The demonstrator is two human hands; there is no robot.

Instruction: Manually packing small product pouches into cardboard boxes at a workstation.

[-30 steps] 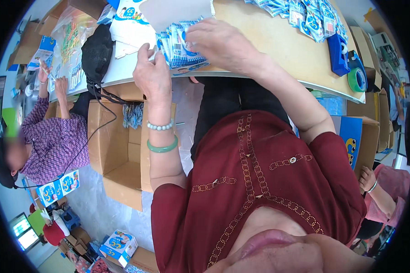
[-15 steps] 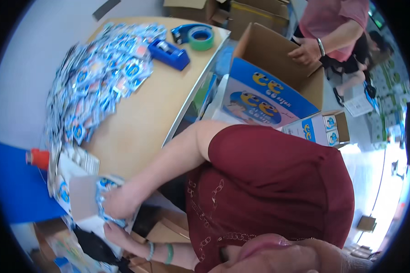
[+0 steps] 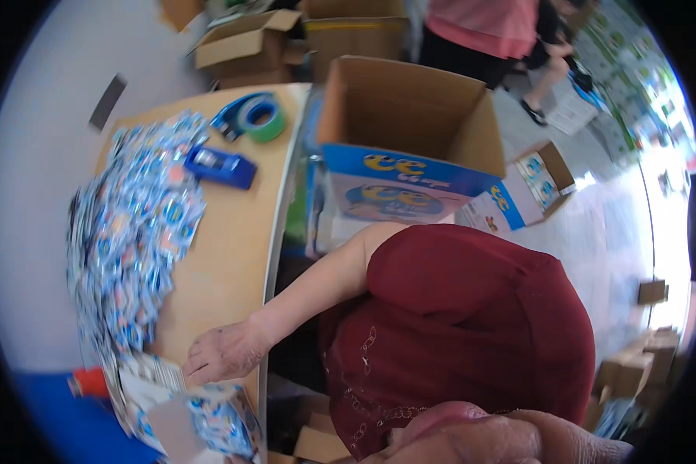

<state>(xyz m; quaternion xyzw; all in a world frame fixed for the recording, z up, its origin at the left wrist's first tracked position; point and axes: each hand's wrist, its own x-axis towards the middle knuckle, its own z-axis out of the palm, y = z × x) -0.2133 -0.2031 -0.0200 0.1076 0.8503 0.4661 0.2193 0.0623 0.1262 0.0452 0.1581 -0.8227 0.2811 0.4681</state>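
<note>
My right hand (image 3: 226, 355) hovers over or rests on the tabletop, its fingers stretched toward a stack of printed papers (image 3: 153, 373); contact is unclear. It appears to hold nothing. Just below it stands a small open carton (image 3: 175, 427) with its flap raised. Blue-and-white sachets (image 3: 223, 425) fill the carton. A long heap of similar sachets (image 3: 135, 232) covers the table's far side, beyond the hand. My left hand is outside the picture.
On the wooden table (image 3: 232, 263) lie a blue tape dispenser (image 3: 221, 167) and a green tape roll (image 3: 261, 118). A red spool (image 3: 90, 383) sits near the papers. Beside the table stands a large open carton (image 3: 414, 166); a smaller box (image 3: 518, 197) adjoins it. A person in pink (image 3: 483, 27) stands beyond.
My right hand has left the sachets in the small carton and moved over the table. My left hand has gone out of view. The other person's hand no longer shows at the large carton.
</note>
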